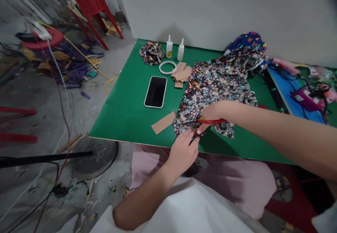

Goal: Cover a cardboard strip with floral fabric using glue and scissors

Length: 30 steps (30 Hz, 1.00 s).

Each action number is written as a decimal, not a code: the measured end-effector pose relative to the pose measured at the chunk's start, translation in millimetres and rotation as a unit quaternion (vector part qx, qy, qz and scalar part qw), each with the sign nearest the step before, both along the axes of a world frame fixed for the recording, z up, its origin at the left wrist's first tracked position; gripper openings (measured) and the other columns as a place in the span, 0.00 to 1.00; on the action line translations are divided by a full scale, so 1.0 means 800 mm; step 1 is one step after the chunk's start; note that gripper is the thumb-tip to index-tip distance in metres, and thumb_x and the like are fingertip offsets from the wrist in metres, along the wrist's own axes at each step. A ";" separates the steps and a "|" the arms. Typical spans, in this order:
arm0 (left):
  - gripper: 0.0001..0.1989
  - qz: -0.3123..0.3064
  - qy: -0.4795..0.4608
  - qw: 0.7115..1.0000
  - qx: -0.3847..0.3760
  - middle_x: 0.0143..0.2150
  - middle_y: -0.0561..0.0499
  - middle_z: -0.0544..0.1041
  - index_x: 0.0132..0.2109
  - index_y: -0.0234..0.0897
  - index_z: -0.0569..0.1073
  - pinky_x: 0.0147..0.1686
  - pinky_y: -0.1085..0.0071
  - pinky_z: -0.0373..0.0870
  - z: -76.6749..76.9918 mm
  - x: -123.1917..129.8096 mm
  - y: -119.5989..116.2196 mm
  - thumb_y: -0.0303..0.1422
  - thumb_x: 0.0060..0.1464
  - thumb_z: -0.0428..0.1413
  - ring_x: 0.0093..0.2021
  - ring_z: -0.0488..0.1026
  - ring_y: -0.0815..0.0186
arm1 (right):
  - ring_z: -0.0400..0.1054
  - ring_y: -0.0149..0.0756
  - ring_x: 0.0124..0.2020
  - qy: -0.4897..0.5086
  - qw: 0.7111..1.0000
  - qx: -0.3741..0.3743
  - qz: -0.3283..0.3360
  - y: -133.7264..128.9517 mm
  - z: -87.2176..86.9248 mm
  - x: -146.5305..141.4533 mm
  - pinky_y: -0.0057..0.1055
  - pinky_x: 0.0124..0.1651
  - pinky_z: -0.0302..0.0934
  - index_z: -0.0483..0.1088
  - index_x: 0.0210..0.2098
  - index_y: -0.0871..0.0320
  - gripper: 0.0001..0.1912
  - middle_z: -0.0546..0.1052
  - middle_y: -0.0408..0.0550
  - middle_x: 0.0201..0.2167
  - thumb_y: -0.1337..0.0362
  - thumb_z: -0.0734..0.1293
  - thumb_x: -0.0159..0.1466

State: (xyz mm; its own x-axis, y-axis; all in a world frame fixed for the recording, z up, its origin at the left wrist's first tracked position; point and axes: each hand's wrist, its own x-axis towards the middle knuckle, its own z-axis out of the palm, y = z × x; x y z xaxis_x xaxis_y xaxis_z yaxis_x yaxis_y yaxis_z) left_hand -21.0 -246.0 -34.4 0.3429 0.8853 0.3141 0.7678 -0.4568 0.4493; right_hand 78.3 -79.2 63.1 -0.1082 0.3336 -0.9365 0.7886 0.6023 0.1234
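Observation:
A black floral fabric (213,82) spreads over the green tabletop in front of me. My right hand (212,112) is closed around red-handled scissors (210,121), whose blades lie along the fabric near its front edge and are partly hidden. Fingers bent, my left hand (185,147) grips the fabric's near edge at the front of the table, close to the scissors. Just left of the fabric lies a tan cardboard strip (163,122).
A white-framed phone (156,92), a white ring (167,67), cardboard pieces (183,74), two glue bottles (169,47) and a bunched floral scrap (152,53) lie on the left. Cables and a purple device (308,98) are at right. A red chair (89,1) stands beyond.

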 end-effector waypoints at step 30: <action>0.21 0.019 0.042 0.999 -0.029 0.56 0.39 0.63 0.54 0.34 0.63 0.56 0.56 0.55 0.009 0.001 0.001 0.40 0.56 0.48 0.59 0.57 0.54 | 0.67 0.45 0.28 0.073 0.995 -0.063 0.027 0.005 -0.004 0.010 0.41 0.35 0.57 0.71 0.17 0.60 0.37 0.71 0.52 0.21 0.30 0.57 0.43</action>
State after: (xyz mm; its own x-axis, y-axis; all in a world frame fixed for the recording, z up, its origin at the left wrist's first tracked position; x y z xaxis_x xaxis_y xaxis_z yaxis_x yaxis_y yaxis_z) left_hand -20.5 -245.2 -27.1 0.3309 0.9143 0.2337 0.8203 -0.4011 0.4077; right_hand 86.5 -75.1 59.6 -0.2603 0.2042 -0.9437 0.7586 0.6479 -0.0691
